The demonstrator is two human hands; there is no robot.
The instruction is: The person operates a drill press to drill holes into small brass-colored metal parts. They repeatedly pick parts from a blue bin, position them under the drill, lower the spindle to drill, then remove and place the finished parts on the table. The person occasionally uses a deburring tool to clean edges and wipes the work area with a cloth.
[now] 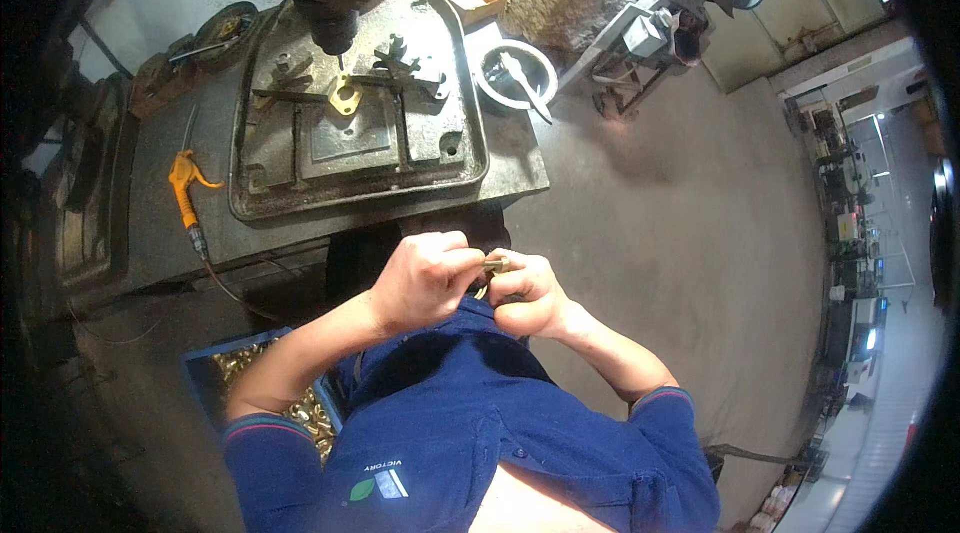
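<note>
In front of my waist, both hands meet with their fingers closed. A small brass-coloured metal piece (494,266) with a short cylindrical end shows between them; its full shape is hidden by the fingers. My left hand (428,273) pinches it from the left side. My right hand (526,297) is curled round it from the right. Ahead of the hands, a yellow brass flange (345,96) with a large centre hole sits in the clamping fixture (400,63) on the machine table (270,188). Above the flange, a thin drill bit (341,61) points down from the dark drill head (330,23).
An orange air gun (184,188) lies on the bench at left, its hose hanging over the edge. Right of the machine table stand a white bucket (545,73) with a brush and an open box (490,8). A blue crate (205,383) of brass parts is beside my left arm.
</note>
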